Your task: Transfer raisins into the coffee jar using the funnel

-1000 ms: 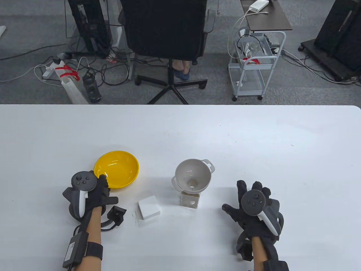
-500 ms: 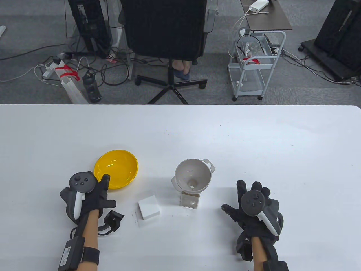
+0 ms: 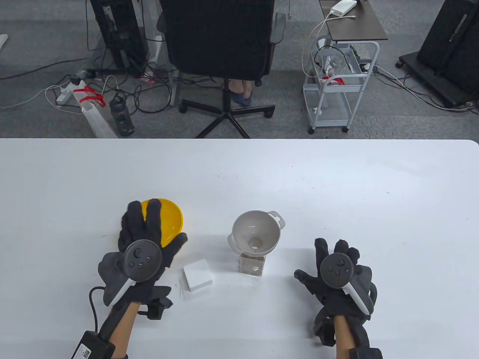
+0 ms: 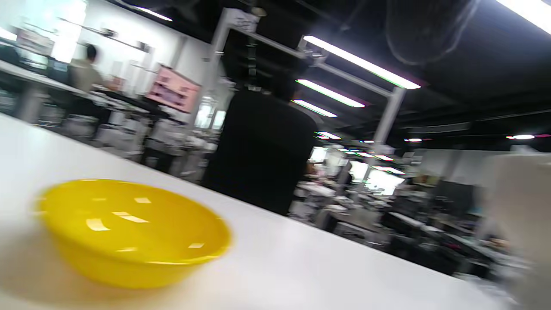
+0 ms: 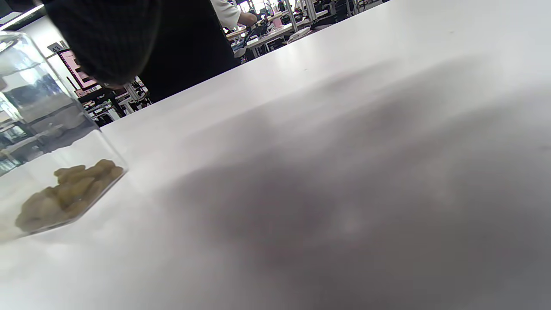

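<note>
A beige funnel (image 3: 256,232) sits in the mouth of a small clear jar (image 3: 253,266) at mid-table. The jar (image 5: 47,142) has tan raisins (image 5: 64,191) on its bottom. A yellow bowl (image 3: 171,218) stands left of it and looks empty; it also shows in the left wrist view (image 4: 129,232). My left hand (image 3: 157,232) is palm down with fingers spread over the bowl's near-left side; I cannot tell if it touches. My right hand (image 3: 312,261) lies open and flat on the table, right of the jar, holding nothing.
A white square lid (image 3: 197,275) lies on the table (image 3: 336,187) between the bowl and the jar. A black office chair (image 3: 220,41) and a small wire cart (image 3: 336,86) stand beyond the far edge.
My left hand has turned from edge-on at the bowl's near rim to palm down, moving forward over the bowl with fingers spread. The right hand, funnel and jar have not moved.
</note>
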`<state>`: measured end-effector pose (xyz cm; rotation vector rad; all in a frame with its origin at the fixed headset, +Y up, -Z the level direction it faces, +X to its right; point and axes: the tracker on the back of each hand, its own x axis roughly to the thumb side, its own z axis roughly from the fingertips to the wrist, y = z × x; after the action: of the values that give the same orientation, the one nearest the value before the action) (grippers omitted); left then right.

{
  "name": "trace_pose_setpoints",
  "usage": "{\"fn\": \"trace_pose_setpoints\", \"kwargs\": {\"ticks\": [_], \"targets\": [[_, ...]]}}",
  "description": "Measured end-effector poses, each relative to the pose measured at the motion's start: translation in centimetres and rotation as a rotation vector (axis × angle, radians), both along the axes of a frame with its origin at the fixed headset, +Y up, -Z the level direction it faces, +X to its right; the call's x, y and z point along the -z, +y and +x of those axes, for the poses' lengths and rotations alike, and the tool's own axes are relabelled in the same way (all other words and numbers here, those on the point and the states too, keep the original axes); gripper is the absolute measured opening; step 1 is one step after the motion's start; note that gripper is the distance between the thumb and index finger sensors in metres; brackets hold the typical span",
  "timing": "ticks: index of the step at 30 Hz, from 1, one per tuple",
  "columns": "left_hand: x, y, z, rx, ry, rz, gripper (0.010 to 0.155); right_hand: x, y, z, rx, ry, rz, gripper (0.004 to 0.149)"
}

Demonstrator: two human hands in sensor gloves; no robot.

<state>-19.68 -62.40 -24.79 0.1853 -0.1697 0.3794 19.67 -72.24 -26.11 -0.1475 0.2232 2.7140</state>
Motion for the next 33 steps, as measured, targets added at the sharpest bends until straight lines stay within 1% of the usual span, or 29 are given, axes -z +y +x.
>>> {"fn": "trace_pose_setpoints", "kwargs": {"ticks": [4, 7, 9, 13, 15, 19, 21, 24, 30, 33], "targets": [[-1.7, 0.8, 4.8, 0.055, -0.195, 0.022, 0.092, 0.0, -0.1, 0.1, -0.005, -0.004, -0.015, 0.094], [-2.1, 0.6, 7.4, 0.101, -0.274, 0.001, 0.093, -0.1, -0.1, 0.1, -0.005, -0.007, -0.018, 0.094], [-2.1, 0.0, 8.7, 0.126, -0.306, -0.025, 0.093, -0.1, -0.1, 0.1, -0.001, -0.006, -0.018, 0.094], [-1.2, -1.3, 10.0, 0.184, -0.279, -0.054, 0.090, 0.0, -0.1, 0.1, -0.002, -0.001, -0.022, 0.094], [-0.7, -1.7, 10.3, 0.177, -0.272, -0.066, 0.087, 0.0, -0.1, 0.1, -0.002, 0.001, -0.023, 0.094], [0.0, -2.4, 10.6, 0.123, -0.270, -0.086, 0.072, 0.1, -0.2, 0.1, -0.001, 0.002, -0.028, 0.094], [0.3, -2.5, 10.7, 0.107, -0.241, -0.052, 0.062, 0.1, -0.2, 0.1, -0.002, 0.002, -0.033, 0.094], [0.5, -2.6, 10.6, 0.100, -0.209, -0.004, 0.053, 0.1, -0.2, 0.1, -0.001, 0.002, -0.036, 0.093], [0.3, -2.4, 10.6, 0.053, -0.222, 0.050, 0.049, 0.1, -0.2, 0.1, 0.001, 0.002, -0.036, 0.094], [-0.1, -1.2, 10.0, 0.013, -0.223, 0.097, 0.050, 0.2, -0.3, 0.2, 0.003, 0.000, -0.038, 0.093]]}}
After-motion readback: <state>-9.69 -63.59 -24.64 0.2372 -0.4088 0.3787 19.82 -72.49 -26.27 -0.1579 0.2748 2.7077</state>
